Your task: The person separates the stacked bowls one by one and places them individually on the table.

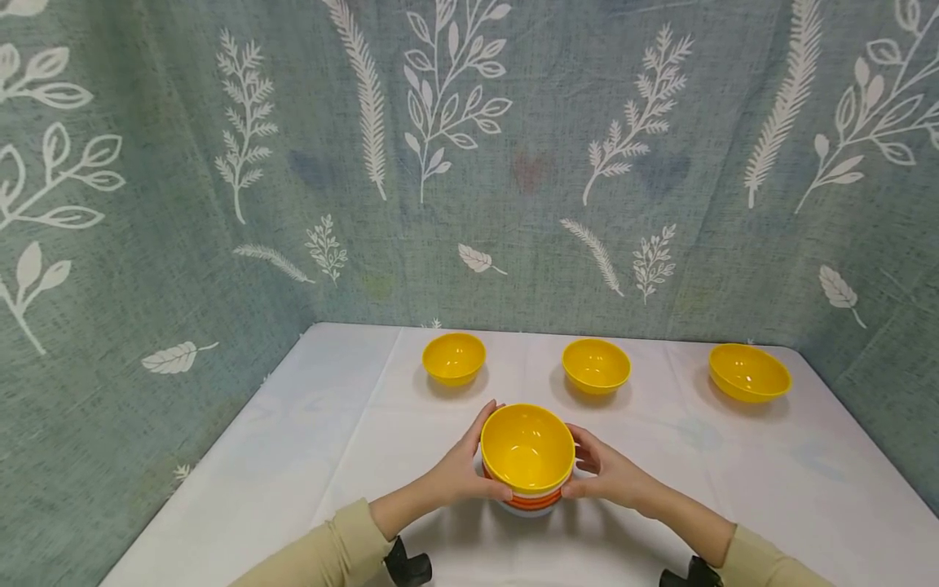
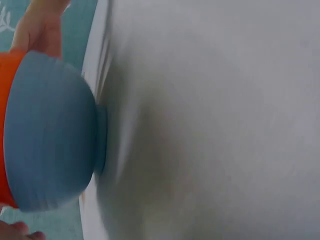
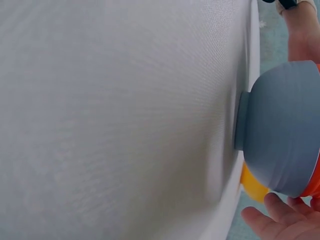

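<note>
Your left hand (image 1: 462, 471) and right hand (image 1: 610, 471) grip the bowl stack (image 1: 528, 452) from opposite sides, well in from the far edge of the table (image 1: 337, 432). Likely light, stiff, slick; support the blue-grey bottom bowl (image 2: 55, 132) too, else it may drop.

Top bowl (image 1: 528, 448) plain yellow, orange band (image 1: 534, 502) below, bottom bowl (image 2: 52, 132) plain grey-blue; back-left bowl (image 1: 454, 359), back-middle bowl (image 1: 597, 366) and back-right bowl (image 1: 749, 373) all plain yellow. Surface (image 1: 682, 481) whitish, faint pastel blotches; backdrop (image 1: 528, 293) grey-green, white leaf, fern and sprig prints, faded red and blue smudges. Sleeves (image 1: 326, 545) beige, wrist gear (image 1: 412, 568) black.
</note>
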A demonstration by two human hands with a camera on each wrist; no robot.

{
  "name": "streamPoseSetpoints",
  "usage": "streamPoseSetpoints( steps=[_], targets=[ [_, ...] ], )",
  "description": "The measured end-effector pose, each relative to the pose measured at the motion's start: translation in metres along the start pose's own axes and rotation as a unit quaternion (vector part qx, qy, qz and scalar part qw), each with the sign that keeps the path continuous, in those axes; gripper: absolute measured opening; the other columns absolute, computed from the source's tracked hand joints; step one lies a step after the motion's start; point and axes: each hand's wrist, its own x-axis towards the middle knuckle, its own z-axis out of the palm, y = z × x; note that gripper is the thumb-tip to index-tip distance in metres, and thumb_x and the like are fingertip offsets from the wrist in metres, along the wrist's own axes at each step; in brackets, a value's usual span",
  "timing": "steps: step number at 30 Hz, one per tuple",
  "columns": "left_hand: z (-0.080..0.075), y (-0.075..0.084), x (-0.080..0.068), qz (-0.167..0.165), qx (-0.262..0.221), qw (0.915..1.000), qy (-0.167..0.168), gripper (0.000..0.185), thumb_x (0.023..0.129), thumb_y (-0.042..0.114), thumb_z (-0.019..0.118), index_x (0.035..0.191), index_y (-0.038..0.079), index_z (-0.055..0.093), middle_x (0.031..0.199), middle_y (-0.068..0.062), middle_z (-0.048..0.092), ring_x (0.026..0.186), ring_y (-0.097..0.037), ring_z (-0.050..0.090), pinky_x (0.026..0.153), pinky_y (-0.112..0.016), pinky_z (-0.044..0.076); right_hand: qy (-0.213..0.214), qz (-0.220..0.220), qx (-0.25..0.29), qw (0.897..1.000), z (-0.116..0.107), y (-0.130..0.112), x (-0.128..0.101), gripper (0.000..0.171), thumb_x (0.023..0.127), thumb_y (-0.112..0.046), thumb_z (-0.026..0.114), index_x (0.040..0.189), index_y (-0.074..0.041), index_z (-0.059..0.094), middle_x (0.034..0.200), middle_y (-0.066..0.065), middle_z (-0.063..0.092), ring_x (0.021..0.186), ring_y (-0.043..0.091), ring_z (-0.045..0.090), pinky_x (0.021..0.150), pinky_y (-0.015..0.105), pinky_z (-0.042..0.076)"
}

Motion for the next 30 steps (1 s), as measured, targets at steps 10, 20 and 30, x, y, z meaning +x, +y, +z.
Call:
streamPoseSetpoints(
  steps=[10, 20, 30],
  targets=[
    [0.01, 0.005, -0.002, 0.005, -0.007, 0.9991, 0.04, 0.111, 0.066, 0.049, 0.077, 0.148, 0.02, 0.008, 0.152, -0.001, 0.017, 0.138, -0.026, 0.019, 0.107, -0.058, 0.016, 0.001, 0.0, 0.002, 1.0, -0.001, 0.001, 0.0, 0.087, 0.08, -0.029, 0.07, 0.143, 0.0, 0.018, 0.145, 0.021, 0.026, 0.128, 0.04, 0.033, 0.104, 0.055, 0.027],
    [0.01, 0.01, -0.004, -0.025, 0.006, 0.9985, 0.048, 0.108, 0.066, 0.044, 0.079, 0.147, 0.019, 0.011, 0.151, -0.006, 0.021, 0.135, -0.029, 0.026, 0.105, -0.057, 0.023, 0.004, 0.005, 0.0, 1.0, 0.0, 0.001, 0.002, 0.086, 0.08, -0.031, 0.07, 0.143, 0.0, 0.02, 0.145, 0.021, 0.028, 0.127, 0.039, 0.034, 0.103, 0.055, 0.028],
    [0.008, 0.018, -0.003, -0.052, 0.057, 0.9951, 0.061, 0.105, 0.064, 0.041, 0.081, 0.146, 0.017, 0.019, 0.143, -0.014, 0.03, 0.127, -0.031, 0.035, 0.101, -0.056, 0.031, 0.001, -0.003, -0.001, 1.0, 0.0, 0.003, 0.002, 0.085, 0.08, -0.029, 0.071, 0.142, -0.001, 0.02, 0.144, 0.02, 0.028, 0.128, 0.039, 0.034, 0.103, 0.056, 0.028]
  ],
)
